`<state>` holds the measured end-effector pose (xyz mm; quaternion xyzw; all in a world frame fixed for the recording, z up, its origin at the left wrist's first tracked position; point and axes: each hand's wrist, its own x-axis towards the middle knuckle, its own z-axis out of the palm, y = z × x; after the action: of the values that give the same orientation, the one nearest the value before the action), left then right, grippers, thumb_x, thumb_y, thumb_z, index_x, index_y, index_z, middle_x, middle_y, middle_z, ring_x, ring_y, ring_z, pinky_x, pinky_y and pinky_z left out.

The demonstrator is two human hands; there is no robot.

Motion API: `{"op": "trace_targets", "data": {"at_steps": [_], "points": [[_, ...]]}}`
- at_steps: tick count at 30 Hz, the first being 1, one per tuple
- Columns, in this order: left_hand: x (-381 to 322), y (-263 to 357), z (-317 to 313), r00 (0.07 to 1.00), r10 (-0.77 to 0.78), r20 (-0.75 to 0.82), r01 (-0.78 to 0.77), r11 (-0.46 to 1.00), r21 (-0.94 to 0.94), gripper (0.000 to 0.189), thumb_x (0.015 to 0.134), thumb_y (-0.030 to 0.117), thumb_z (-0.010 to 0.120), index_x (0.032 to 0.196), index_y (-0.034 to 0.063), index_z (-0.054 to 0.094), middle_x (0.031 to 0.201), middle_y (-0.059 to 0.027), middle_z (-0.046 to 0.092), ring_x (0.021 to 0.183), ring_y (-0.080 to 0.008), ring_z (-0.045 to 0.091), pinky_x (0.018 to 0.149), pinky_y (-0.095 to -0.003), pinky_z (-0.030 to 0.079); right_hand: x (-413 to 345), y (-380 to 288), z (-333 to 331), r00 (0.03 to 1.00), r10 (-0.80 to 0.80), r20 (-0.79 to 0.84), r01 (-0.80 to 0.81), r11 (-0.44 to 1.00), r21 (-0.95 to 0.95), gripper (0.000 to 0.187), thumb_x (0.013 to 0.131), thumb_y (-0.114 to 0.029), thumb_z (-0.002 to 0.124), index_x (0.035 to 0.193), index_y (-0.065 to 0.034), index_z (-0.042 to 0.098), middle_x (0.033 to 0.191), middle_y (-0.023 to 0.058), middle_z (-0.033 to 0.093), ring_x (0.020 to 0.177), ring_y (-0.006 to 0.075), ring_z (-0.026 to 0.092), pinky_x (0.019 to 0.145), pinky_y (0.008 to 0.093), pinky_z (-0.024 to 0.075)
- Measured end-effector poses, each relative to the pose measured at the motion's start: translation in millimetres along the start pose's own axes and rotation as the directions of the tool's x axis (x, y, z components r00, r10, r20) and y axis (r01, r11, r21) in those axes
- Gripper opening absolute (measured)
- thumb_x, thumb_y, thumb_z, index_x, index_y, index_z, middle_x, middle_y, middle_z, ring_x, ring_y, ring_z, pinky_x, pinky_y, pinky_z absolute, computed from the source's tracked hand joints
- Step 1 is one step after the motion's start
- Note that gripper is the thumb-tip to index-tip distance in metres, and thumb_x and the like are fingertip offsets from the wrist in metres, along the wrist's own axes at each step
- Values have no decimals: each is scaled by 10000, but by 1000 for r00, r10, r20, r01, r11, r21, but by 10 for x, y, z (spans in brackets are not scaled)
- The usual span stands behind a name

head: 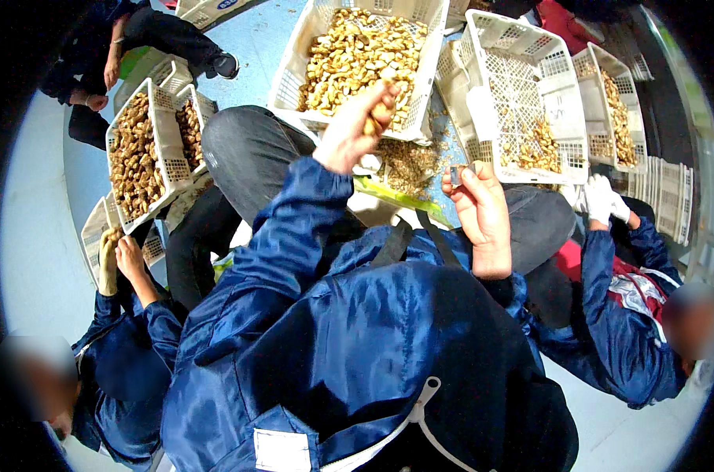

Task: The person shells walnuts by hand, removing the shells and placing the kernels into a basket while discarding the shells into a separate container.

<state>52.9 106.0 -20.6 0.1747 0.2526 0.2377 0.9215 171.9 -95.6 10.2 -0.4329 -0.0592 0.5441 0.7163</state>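
Observation:
My left hand (357, 133) is raised at the near edge of a white plastic crate (282, 74) and grips several tan, mushroom-like pieces (370, 125). A pale tip shows above its fingers. Many similar tan pieces (357, 59) lie in that crate. To the right, my right hand (481, 209) pinches a small flat metal blade (455, 175) between thumb and fingers, apart from the left hand. Brown trimmings (407, 165) lie in a heap below the crate, between the two hands.
A second white crate (481, 53) at right holds a few tan pieces. Beside it is a narrower crate (596, 88). At left, a crate (167, 147) holds darker brown pieces. Co-workers sit at both sides; a gloved hand (597, 197) is at right, bare hands (130, 258) at left.

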Motion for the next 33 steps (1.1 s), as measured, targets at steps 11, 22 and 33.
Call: {"op": "trace_targets", "data": {"at_steps": [11,22,33], "points": [[532,244,-280,980,-176,95,193,956,-222,351,871,81,498,1188,-38,407,1086,-180,546,580,-86,468,479,-149,427,93,51,-140,999,28,-33,-32,992,-122,63,854,-59,542,863,1,559,866,121,623,768,187,607,706,304,509],[-277,-168,274,958,-242,157,174,919,353,486,853,101,497,1302,-9,346,1181,-118,535,787,-55,548,488,-114,388,121,-51,-122,992,-116,-52,90,930,-357,126,833,-57,575,716,-38,533,765,42,596,731,100,560,691,244,481],[-595,-387,429,977,-87,195,-91,655,750,457,859,129,502,1287,41,369,1137,-91,553,722,-63,531,506,-156,382,108,19,37,996,-78,31,82,983,-162,89,830,-20,574,756,-30,526,854,80,607,783,114,560,737,253,449]]}}
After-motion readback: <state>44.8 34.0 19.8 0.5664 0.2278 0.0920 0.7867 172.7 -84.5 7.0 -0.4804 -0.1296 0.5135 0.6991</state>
